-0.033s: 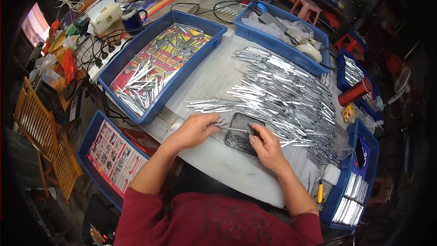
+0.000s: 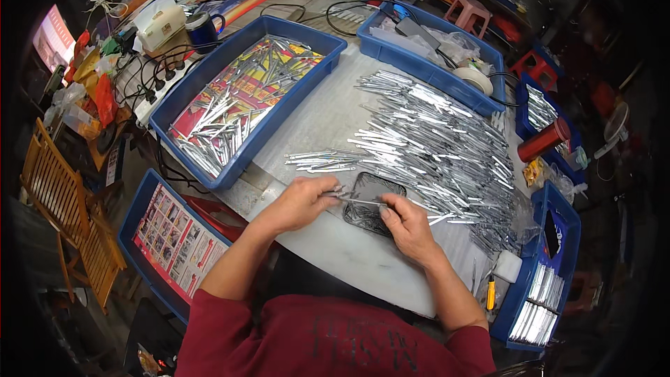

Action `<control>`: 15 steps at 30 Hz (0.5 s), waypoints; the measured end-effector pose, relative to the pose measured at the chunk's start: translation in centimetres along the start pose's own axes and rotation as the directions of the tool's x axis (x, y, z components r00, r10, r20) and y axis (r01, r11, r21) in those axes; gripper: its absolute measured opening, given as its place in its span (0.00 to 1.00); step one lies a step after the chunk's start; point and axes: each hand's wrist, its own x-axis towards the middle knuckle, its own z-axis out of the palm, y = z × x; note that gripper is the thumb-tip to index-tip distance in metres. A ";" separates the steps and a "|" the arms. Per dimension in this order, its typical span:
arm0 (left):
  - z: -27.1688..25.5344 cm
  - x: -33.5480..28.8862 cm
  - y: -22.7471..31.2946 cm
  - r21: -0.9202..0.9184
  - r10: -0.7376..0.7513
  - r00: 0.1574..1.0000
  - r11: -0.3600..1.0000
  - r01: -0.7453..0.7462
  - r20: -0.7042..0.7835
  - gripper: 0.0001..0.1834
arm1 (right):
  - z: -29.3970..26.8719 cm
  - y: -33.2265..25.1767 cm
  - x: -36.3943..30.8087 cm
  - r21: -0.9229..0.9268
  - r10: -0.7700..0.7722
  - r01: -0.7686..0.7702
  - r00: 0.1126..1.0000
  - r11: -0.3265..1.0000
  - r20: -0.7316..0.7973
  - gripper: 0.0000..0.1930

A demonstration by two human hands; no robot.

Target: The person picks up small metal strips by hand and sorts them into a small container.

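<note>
My left hand (image 2: 304,203) is closed around the left end of a thin silvery metal strip (image 2: 363,201), with what looks like more metal pieces at its fingertips. My right hand (image 2: 408,227) pinches the strip's other end between thumb and fingers. The strip lies nearly level between them, over a small black tray (image 2: 371,185) holding many fine dark pins. Just beyond the hands, a broad heap of similar metal strips (image 2: 433,146) covers the table (image 2: 293,126). A smaller row of strips (image 2: 321,161) sticks out from the heap's left side.
A blue bin (image 2: 241,164) with loose strips stands at the left. Another blue bin (image 2: 433,73) at the back holds plastic bags and a tape roll. At the right are a yellow-handled screwdriver (image 2: 490,294), a white block (image 2: 507,267) and a blue bin (image 2: 520,311) of stacked strips.
My right fingertips and the held strip have shifted very slightly. My left hand and the heap look the same.
</note>
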 end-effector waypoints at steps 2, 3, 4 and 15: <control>1.1 -0.2 0.0 -0.043 -0.017 1.000 0.999 0.017 0.004 0.09 | -0.2 -0.8 0.0 -0.025 0.081 -0.080 0.995 0.996 0.062 0.08; 1.6 -0.3 -0.3 -0.238 -0.061 0.997 0.970 0.047 -0.051 0.08 | -0.1 -0.8 0.1 0.003 0.106 -0.106 0.993 0.994 0.052 0.07; 2.0 -0.3 -0.4 -0.426 -0.114 0.989 0.903 0.063 -0.096 0.08 | 0.0 -0.7 0.1 0.030 0.132 -0.133 0.990 0.991 0.042 0.06; 6.4 -0.1 0.4 -0.958 -0.359 0.931 0.285 0.036 -0.072 0.08 | 2.3 -1.4 -1.5 0.076 0.227 -0.225 0.973 0.971 -0.028 0.06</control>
